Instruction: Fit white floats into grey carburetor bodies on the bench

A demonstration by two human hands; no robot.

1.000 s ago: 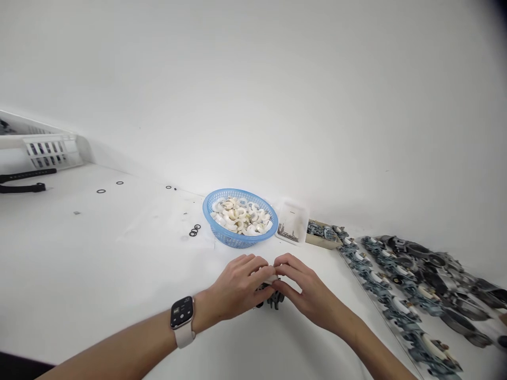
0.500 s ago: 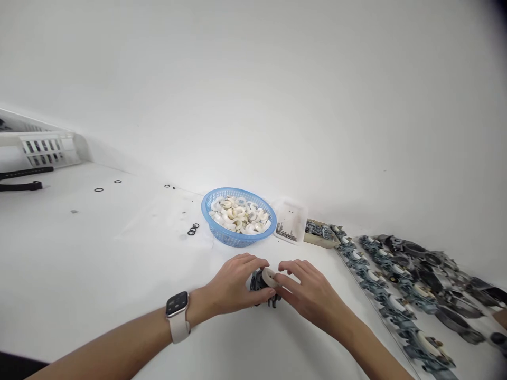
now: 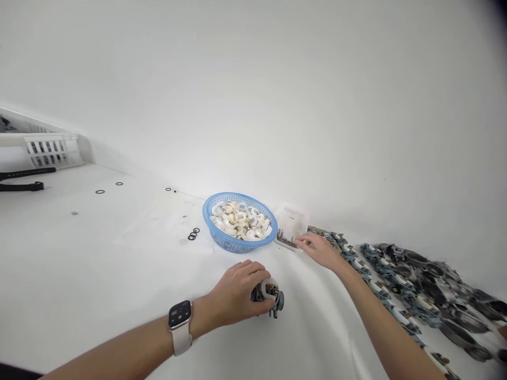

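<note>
My left hand (image 3: 243,293) is wrapped round a grey metal part (image 3: 280,301) with a white ring (image 3: 270,287) on its top, small brass pieces showing inside the ring. The part rests on the white table. My right hand (image 3: 319,249) is at the right front edge of a small clear tray (image 3: 295,219) that holds thin metal pins (image 3: 285,240). Its fingers are bent close together, and whether they grip a pin is too small to tell. Left of the tray stands a blue basket (image 3: 233,245) full of white rings.
Rows of grey metal parts (image 3: 380,290) with white rings lie at the right, beside dark round parts (image 3: 459,316). Several black O-rings (image 3: 192,237) lie left of the basket. A white slotted basket (image 3: 49,150) and black straps (image 3: 24,187) are at the far left.
My right hand has left the metal part and moved up and right to the clear tray. My left hand still holds the part, whose ring is now uncovered and shows brass pieces.
</note>
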